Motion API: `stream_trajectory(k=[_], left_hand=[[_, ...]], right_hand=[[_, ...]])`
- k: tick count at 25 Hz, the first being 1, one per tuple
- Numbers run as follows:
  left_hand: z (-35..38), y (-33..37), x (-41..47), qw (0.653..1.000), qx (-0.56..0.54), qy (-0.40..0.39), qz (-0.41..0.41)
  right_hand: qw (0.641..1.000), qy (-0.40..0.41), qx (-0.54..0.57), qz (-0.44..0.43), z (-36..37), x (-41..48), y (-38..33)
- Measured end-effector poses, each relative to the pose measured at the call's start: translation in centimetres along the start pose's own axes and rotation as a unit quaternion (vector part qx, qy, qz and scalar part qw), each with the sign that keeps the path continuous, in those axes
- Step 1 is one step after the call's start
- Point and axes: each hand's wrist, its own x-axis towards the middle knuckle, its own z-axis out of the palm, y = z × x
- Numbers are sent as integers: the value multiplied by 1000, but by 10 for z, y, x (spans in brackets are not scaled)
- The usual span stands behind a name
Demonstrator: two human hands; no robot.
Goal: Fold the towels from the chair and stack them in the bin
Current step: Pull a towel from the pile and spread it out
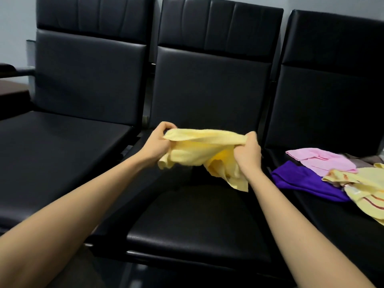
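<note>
A pale yellow towel (199, 150) hangs crumpled in the air above the middle chair seat (193, 221). My left hand (155, 144) grips its left end and my right hand (248, 152) grips its right end, with the top edge stretched between them. On the right chair seat lie a pink towel (320, 161), a purple towel (301, 179) and a yellow striped towel (363, 190), all loosely heaped. No bin is in view.
Three black padded chairs stand in a row; the left chair seat (58, 150) has nothing on it. A dark armrest and a brown surface (12, 88) sit at the far left. Some brownish cloth (361, 159) shows behind the pink towel.
</note>
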Motion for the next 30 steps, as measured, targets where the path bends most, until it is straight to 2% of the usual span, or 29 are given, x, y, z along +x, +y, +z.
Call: stream_trajectory(k=[1, 2, 3, 4, 5, 6, 7, 8, 9, 10, 11, 13, 14, 15, 17, 18, 19, 21, 22, 24, 26, 27, 30], left_hand=[[-1, 7, -2, 993, 71, -89, 13], [-1, 13, -6, 970, 145, -196, 2], [2, 18, -10, 928, 227, -295, -22], [5, 18, -12, 886, 303, -348, -41], [9, 14, -12, 869, 357, -341, -40], [11, 7, -10, 882, 372, -288, -21], [12, 1, -6, 919, 320, -228, -9], [12, -1, -4, 963, 207, -171, -12], [9, -1, -1, 990, 54, -122, -35], [7, -1, 1, 992, -60, -97, -47], [6, 1, 2, 991, -95, -86, -40], [6, 7, 2, 993, 1, -114, 17], [6, 10, 3, 985, 63, -162, 21], [5, 14, 5, 963, 141, -229, 1], [2, 24, 9, 884, 315, -344, -34], [3, 30, 13, 871, 363, -332, -20], [4, 37, 17, 892, 347, -290, 1], [3, 54, 22, 964, 186, -190, 2], [0, 64, 21, 978, 116, -172, -1], [-15, 74, 22, 973, 94, -208, -17], [-28, 83, 21, 935, 150, -313, -69], [-33, 88, 21, 904, 202, -361, -109], [-29, 94, 25, 775, 371, -469, -204]], right_hand=[[996, -12, 85, 17, -2, 2, -3], [991, -25, 128, 13, -3, 3, -6], [989, -36, 145, -3, -2, 4, -8], [988, -42, 145, -24, -2, 5, -9], [991, -49, 122, -39, -1, 6, -8], [994, -62, 66, -57, -2, 8, -7], [992, -91, -26, -80, -6, 10, -4], [976, -135, -135, -103, -11, 13, -1], [948, -180, -232, -121, -15, 13, 1], [921, -211, -300, -128, -17, 13, 5], [905, -216, -343, -129, -18, 11, 10], [918, -149, -354, -98, -19, 9, 10], [931, -119, -338, -73, -22, 9, 7], [945, -109, -302, -59, -26, 11, 4], [968, -137, -201, -54, -33, 18, -4], [977, -145, -149, -46, -37, 21, -9], [985, -143, -87, -31, -42, 23, -12], [990, -142, 1, -18, -52, 26, -19], [987, -155, -8, -40, -59, 28, -23], [957, -212, -158, -123, -72, 36, -29], [899, -274, -294, -177, -83, 36, -35], [882, -310, -310, -171, -86, 35, -37], [830, -443, -327, -90, -82, 31, -37]])
